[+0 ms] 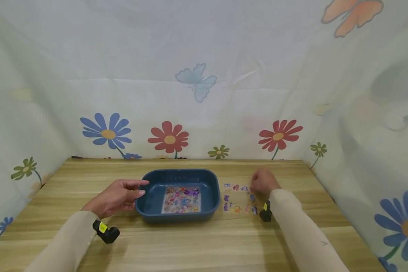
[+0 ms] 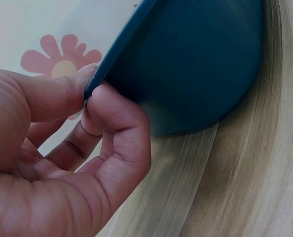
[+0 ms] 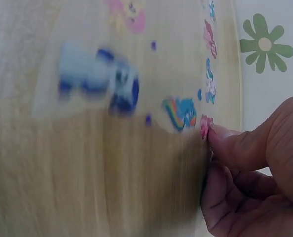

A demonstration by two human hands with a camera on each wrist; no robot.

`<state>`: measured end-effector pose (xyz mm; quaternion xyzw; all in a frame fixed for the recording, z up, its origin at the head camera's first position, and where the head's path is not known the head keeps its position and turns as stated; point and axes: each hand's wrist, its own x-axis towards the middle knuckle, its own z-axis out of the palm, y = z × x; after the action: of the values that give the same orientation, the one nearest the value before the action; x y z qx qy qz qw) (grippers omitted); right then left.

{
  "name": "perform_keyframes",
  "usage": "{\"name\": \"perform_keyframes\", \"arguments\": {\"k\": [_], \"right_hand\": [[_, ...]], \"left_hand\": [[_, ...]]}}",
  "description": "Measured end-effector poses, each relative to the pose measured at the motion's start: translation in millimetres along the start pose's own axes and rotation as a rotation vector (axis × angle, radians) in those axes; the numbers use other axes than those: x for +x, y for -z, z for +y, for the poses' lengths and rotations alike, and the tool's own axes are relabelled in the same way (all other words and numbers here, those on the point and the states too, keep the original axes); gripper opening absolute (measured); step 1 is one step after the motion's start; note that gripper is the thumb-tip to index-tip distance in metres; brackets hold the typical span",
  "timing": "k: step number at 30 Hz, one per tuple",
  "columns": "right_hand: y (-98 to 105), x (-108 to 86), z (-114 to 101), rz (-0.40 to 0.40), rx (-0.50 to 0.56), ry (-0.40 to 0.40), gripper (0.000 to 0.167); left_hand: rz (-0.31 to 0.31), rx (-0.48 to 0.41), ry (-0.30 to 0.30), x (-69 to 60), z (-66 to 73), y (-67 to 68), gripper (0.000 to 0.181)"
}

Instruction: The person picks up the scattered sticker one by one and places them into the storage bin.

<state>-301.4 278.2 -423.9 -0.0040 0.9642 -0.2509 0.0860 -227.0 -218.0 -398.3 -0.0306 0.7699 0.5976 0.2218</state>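
My left hand (image 1: 117, 196) pinches the left rim of a dark blue plastic basin (image 1: 177, 218) between thumb and curled forefinger. Inside the basin lies a clear sheet crowded with colourful stickers (image 1: 181, 200). To the basin's right, a clear sticker sheet (image 1: 238, 198) rests on the table, with small cartoon pony pictures spread around its edges. My right hand (image 1: 264, 182) is at that sheet's far right corner. In the right wrist view its thumb and forefinger pinch the corner at a pink pony sticker (image 3: 205, 126). The palm hides part of the other fingers.
A wood-grain table (image 1: 190, 245) carries everything. Behind it and at both sides hangs a pale cloth (image 1: 139, 94) printed with flowers and butterflies. Black wrist cameras are strapped over both cream sleeves (image 1: 302, 226).
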Motion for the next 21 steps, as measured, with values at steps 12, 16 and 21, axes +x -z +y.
{"name": "perform_keyframes", "arguments": {"k": [12, 16, 21], "right_hand": [[-10.2, -3.0, 7.8, 0.07, 0.034, 0.088, 0.01], [-14.0, -2.9, 11.8, 0.09, 0.061, 0.126, 0.008], [-19.3, 0.0, 22.8, 0.113, 0.157, 0.174, 0.011]], "left_hand": [[-0.013, -0.007, -0.002, 0.5, 2.1, -0.3, 0.061], [-0.002, 0.003, 0.0, 0.5, 0.8, 0.5, 0.061], [-0.008, 0.0, -0.001, 1.3, -0.5, 0.7, 0.062]]}}
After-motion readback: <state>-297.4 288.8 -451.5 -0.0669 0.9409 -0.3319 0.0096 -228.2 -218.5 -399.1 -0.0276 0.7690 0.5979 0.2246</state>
